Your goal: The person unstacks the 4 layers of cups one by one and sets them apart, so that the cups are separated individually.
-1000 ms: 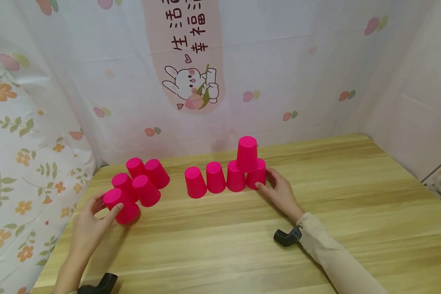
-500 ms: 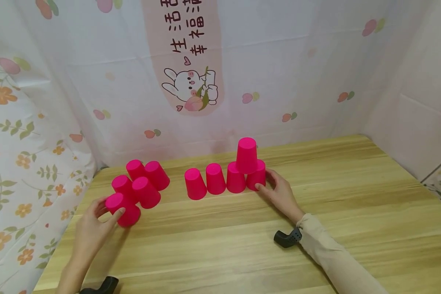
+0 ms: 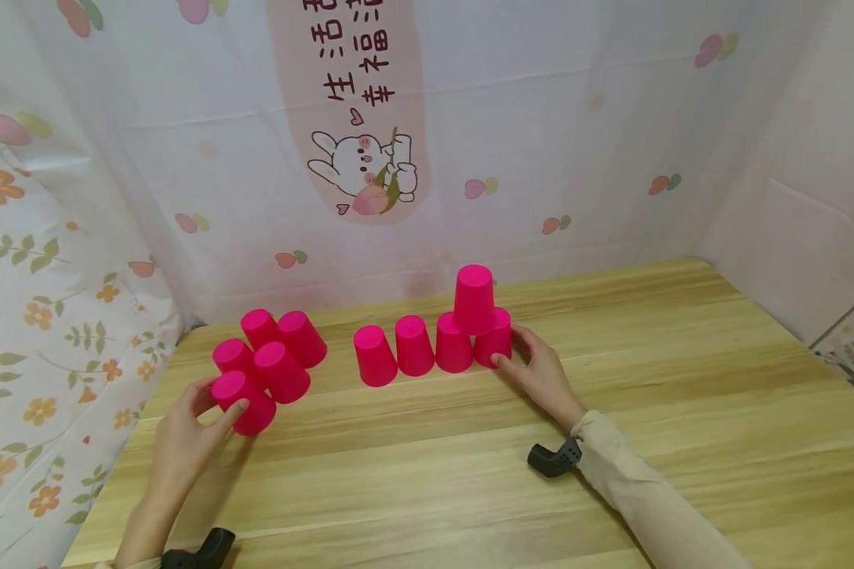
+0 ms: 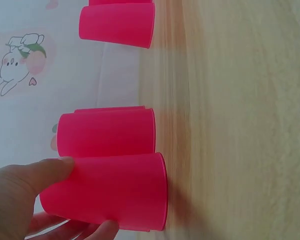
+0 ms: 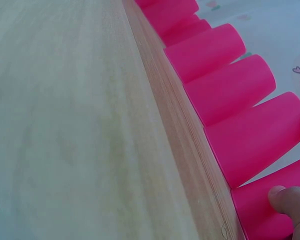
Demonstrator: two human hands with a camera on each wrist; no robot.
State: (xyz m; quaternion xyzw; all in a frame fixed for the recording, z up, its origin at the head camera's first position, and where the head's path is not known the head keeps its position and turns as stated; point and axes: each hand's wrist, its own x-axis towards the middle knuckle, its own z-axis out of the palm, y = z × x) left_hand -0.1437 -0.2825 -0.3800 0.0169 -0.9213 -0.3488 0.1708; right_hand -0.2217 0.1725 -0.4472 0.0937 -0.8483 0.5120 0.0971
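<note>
Head view: the left hand (image 3: 185, 431) is gripping the near cup (image 3: 244, 403) of a cluster at the table's (image 3: 427, 474) left, while the right hand (image 3: 541, 371) is pinching the end cup (image 3: 494, 340) of a row under a top cup (image 3: 474, 299).

Left wrist view: thumb and fingers (image 4: 65, 165) are clasping that cup (image 4: 110, 192).

Right wrist view: a fingertip (image 5: 285, 197) is pressing its cup (image 5: 262, 210).

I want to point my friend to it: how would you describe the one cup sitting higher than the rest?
On the wooden table, find the row of four upside-down pink cups near the curtain's rabbit picture. At the row's right end, beside the right hand, the raised cup rests on two others; no other cup is stacked.
</note>
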